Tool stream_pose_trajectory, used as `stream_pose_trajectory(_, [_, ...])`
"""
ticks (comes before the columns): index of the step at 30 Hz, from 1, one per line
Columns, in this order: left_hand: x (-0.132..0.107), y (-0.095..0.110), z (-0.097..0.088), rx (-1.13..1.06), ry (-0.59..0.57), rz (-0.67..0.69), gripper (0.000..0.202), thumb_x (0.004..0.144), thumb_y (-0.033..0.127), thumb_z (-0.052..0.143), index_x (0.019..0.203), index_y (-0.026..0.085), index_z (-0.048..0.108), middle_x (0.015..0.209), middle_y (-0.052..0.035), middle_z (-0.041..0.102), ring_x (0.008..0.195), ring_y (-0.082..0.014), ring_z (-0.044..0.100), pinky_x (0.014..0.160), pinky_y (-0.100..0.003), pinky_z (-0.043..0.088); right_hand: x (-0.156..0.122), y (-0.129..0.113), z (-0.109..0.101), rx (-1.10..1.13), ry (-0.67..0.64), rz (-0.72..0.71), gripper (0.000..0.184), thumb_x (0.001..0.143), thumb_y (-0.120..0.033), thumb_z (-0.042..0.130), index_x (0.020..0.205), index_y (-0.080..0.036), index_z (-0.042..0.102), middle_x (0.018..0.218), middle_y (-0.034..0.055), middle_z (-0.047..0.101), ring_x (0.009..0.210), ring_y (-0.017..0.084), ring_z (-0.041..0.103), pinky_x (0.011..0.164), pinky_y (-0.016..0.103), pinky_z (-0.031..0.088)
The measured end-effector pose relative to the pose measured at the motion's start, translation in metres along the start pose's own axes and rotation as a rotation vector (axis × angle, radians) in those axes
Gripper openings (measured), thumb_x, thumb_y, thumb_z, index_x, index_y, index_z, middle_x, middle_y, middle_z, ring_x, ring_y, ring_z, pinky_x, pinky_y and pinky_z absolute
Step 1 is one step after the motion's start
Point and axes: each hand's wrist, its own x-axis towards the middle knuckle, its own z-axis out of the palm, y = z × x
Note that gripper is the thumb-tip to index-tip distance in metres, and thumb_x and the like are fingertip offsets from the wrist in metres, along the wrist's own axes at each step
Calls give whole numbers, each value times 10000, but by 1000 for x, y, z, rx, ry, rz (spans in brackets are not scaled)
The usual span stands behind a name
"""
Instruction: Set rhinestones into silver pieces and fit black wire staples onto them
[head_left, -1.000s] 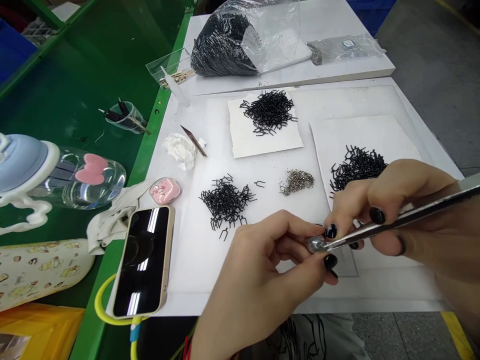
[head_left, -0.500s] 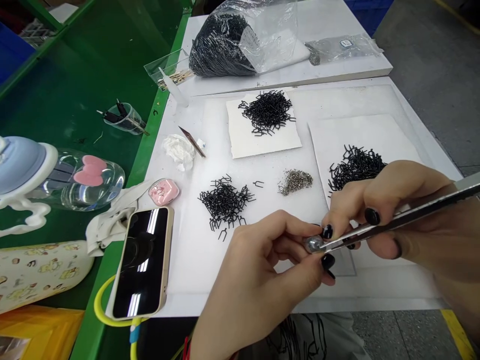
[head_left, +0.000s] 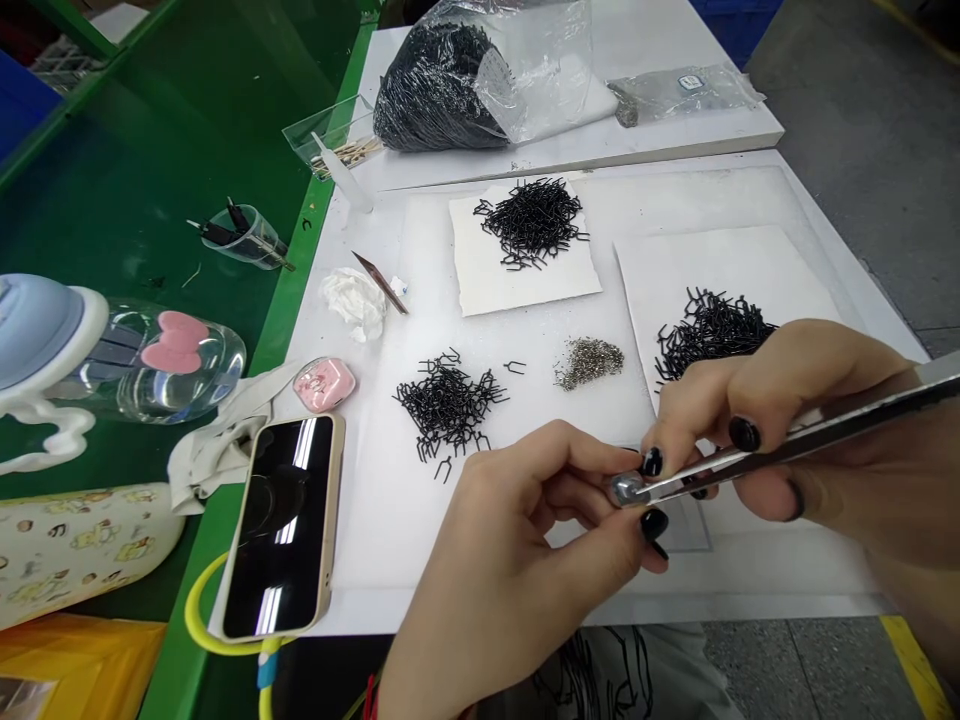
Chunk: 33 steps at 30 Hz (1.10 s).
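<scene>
Not much to report compared with a second ago, honestly. The white work table (head_left: 375, 520) and everything on it sit where they were; the view has only drifted a touch. The big clear bag of black wire clips (head_left: 450, 85) at the far end hasn't been touched. Same for the phone (head_left: 281, 525), lying face up at the near left corner.

Both hands have stayed locked together over the near edge. The left hand (head_left: 517, 560) is still curled, thumb and forefinger pinched on a small shiny metal piece (head_left: 626, 488), held just above the table in front of the body. The right hand (head_left: 787, 430) keeps a closed grasp on the long steel tweezers (head_left: 795, 440), whose tips meet that piece. I can't tell whether the tips grip anything.

The three loose clip piles, far (head_left: 532, 220), left (head_left: 446, 405) and right (head_left: 712, 325), look the same, as does the little heap of silvery bits (head_left: 589, 362). So it reads as fine, steady fiddling at one spot, nothing picked up or put down.
</scene>
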Motion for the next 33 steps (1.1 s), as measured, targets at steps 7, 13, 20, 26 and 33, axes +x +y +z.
stream_pose_trajectory(7, [0, 1, -1, 2, -2, 0, 95, 852, 163, 729, 913, 213, 676, 667, 27, 736, 617, -138, 718, 577, -213, 532, 1, 0, -1, 20, -20, 20, 84, 879, -204, 725, 832, -242, 666, 870, 38, 735, 684, 216, 720, 571, 350, 624])
stream_pose_trajectory(13, [2, 1, 1, -4, 10, -6, 98, 849, 147, 725, 904, 211, 675, 666, 32, 733, 621, -130, 722, 576, -196, 522, -1, 0, -2, -16, -22, -4, 89, 884, -252, 723, 867, -247, 637, 906, 29, 731, 713, 214, 728, 570, 342, 625])
stream_pose_trajectory(20, [2, 2, 0, 21, 1, 6, 110, 837, 154, 734, 909, 201, 665, 657, 23, 740, 607, -137, 717, 563, -202, 514, 1, 0, -2, -10, -19, 19, 107, 869, -223, 741, 858, -264, 644, 874, 13, 730, 688, 195, 712, 570, 315, 604])
stream_pose_trajectory(26, [0, 0, 0, 35, 5, 10, 111, 848, 164, 733, 923, 213, 667, 669, 30, 744, 614, -130, 713, 572, -205, 510, 1, 1, -1, -35, -10, -6, 125, 880, -243, 736, 866, -270, 614, 873, -9, 727, 715, 167, 710, 609, 281, 602])
stream_pose_trajectory(33, [-1, -2, 0, 31, 24, 33, 107, 852, 172, 735, 922, 217, 667, 678, 31, 753, 619, -131, 704, 579, -228, 496, 3, 0, -2, -58, -47, -24, 120, 882, -236, 722, 868, -273, 608, 866, -15, 719, 712, 143, 697, 609, 257, 586])
